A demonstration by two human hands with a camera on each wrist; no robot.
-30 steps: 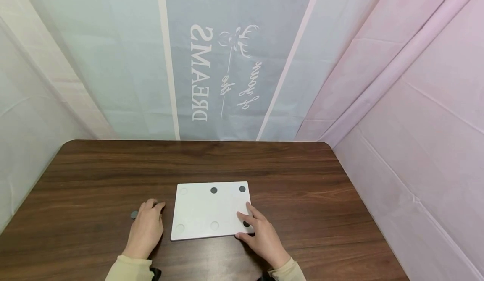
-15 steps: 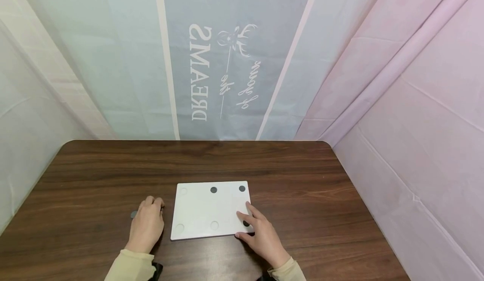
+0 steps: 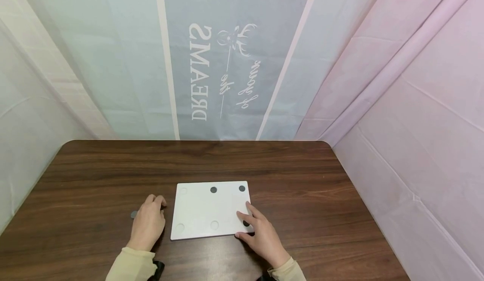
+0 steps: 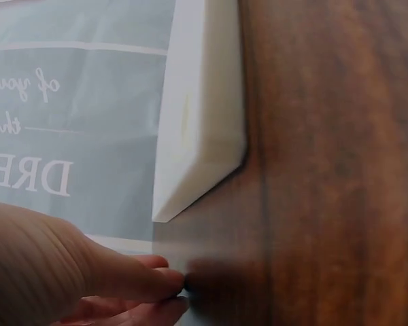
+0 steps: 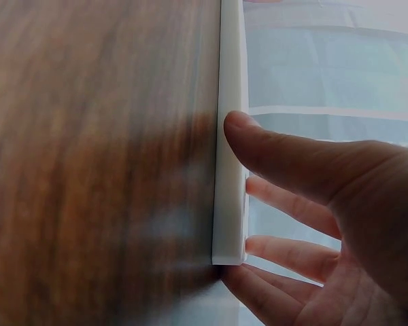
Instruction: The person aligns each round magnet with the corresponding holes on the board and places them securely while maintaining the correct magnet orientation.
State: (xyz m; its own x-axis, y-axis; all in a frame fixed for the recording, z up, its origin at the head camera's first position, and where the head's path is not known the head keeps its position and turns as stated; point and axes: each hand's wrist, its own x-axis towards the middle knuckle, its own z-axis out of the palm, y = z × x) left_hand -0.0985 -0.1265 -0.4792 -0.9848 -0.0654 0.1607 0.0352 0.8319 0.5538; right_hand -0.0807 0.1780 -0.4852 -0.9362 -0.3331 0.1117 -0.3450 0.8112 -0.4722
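Observation:
A white rectangular board (image 3: 200, 209) lies flat on the table, dark round discs on its top at the back middle (image 3: 213, 190), back right (image 3: 242, 188) and front right (image 3: 246, 224). Pale round marks show at its other spots. My right hand (image 3: 262, 237) holds the front right corner, thumb against the near edge (image 5: 230, 204), fingers on the top and right side. Left of the board, my left hand (image 3: 148, 224) is low over the table, its thumb and fingertips (image 4: 166, 282) pinching a small dark disc, mostly hidden. Another dark disc (image 3: 134, 214) lies beside that hand.
The dark wooden table (image 3: 302, 197) runs back to a printed cloth hanging (image 3: 227, 83), with a pale pink cloth (image 3: 416, 146) along the right side. Black bands sit at both wrists.
My left hand has shifted slightly right and its fingertips have drawn together close to the table. The right hand and the board stay in place.

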